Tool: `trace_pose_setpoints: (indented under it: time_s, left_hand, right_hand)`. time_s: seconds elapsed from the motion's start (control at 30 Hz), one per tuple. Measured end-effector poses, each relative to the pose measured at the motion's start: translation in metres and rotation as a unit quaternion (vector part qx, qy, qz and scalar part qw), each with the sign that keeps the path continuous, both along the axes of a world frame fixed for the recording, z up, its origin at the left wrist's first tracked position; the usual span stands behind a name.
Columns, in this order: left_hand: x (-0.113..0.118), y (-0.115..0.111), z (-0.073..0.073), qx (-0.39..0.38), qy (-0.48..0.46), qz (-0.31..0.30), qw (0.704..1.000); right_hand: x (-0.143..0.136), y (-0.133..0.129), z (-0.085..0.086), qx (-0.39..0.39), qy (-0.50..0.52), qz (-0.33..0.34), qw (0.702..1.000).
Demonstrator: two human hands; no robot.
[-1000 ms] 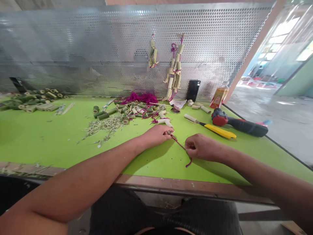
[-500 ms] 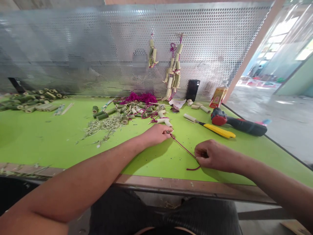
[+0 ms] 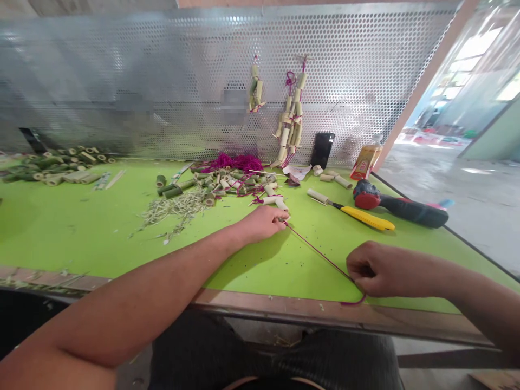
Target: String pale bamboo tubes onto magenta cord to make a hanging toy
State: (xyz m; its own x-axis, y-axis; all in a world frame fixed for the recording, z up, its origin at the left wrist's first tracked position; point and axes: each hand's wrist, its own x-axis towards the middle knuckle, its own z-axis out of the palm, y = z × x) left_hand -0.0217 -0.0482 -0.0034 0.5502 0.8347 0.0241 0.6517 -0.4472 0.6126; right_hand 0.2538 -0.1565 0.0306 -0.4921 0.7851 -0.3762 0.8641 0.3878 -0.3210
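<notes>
A thin magenta cord (image 3: 319, 251) runs in a taut straight line between my two hands, low over the green tabletop. My left hand (image 3: 265, 221) is closed in a pinch on a small bamboo piece at the cord's far end, mostly hidden by the fingers. With its fingers closed on the cord, my right hand (image 3: 376, 270) is near the table's front edge; a short loose tail hangs below it. Just beyond my left hand lie pale bamboo tubes (image 3: 271, 200) threaded with magenta cord.
Beyond my hands lie a yellow utility knife (image 3: 368, 218), a black-and-red power tool (image 3: 400, 206) and a bottle (image 3: 366, 157). Bamboo shavings (image 3: 176, 208), cut tubes and a magenta cord heap (image 3: 235, 162) spread behind. Strung bamboo figures (image 3: 292, 119) hang on the perforated metal panel (image 3: 170, 70).
My right hand has moved right and toward me, drawing the cord out longer. The small loop beside my left hand has pulled tight. My left hand has stayed in place.
</notes>
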Motion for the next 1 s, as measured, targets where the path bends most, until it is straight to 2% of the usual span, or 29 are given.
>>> trace_pose_setpoints:
  time_s: [0.17, 0.23, 0.3, 0.4, 0.47, 0.63, 0.77, 1.0]
  left_hand:
    - [0.000, 0.002, -0.002, 0.008, 0.004, -0.006, 1.000]
    - [0.000, 0.004, -0.004, 0.011, 0.005, -0.011, 1.000]
    - [-0.001, 0.006, -0.007, 0.014, 0.007, -0.012, 1.000]
    - [-0.001, 0.006, -0.008, 0.023, 0.003, -0.013, 1.000]
    - [-0.001, 0.005, -0.008, 0.025, 0.004, -0.014, 1.000]
    - [-0.001, 0.004, -0.006, 0.021, 0.012, -0.013, 1.000]
    - [-0.001, 0.006, -0.007, 0.031, 0.000, -0.024, 0.999]
    - [-0.001, 0.006, -0.007, 0.019, 0.006, -0.021, 1.000]
  right_hand:
    - [0.000, 0.006, 0.023, -0.064, -0.035, -0.015, 0.997]
    - [-0.007, 0.016, 0.028, -0.037, -0.005, -0.038, 0.999]
    - [-0.019, 0.028, 0.028, 0.029, 0.051, -0.064, 0.996]
    - [-0.043, 0.048, 0.017, 0.090, 0.080, -0.086, 0.989]
    - [-0.059, 0.057, 0.007, 0.092, 0.076, -0.092, 0.989]
    - [-0.088, 0.060, -0.021, 0.134, 0.054, -0.094, 0.985]
    - [-0.090, 0.055, -0.036, 0.210, 0.079, -0.048, 0.973]
    - [-0.084, 0.051, -0.038, 0.224, 0.082, -0.004, 0.971]
